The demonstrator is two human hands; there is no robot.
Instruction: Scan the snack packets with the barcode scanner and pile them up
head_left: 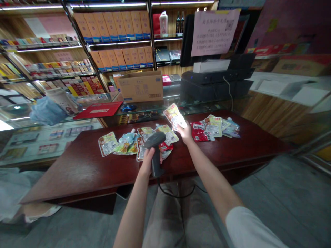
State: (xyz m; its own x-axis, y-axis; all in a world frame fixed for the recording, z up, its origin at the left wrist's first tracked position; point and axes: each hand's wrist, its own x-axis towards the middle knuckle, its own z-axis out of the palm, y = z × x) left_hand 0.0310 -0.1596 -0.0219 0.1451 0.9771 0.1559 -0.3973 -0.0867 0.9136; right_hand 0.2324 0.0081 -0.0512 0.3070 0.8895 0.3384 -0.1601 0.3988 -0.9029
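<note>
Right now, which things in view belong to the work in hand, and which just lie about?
In use:
- handheld scanner, left hand
- raised pouch, right hand
- tabletop pouches, likely

Lying about:
- cardboard box
- red folder
- mouse
- blue cloth

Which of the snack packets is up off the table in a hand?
The yellow and white packet in the right hand; the others lie on the table, in the groups left and right of it.

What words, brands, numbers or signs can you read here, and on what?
"200": paper sign on the monitor; its other text is too blurred.
Cardboard box: printing too blurred.
Held packet, table packets, shelf boxes, red folder: too small or blurred.
</note>
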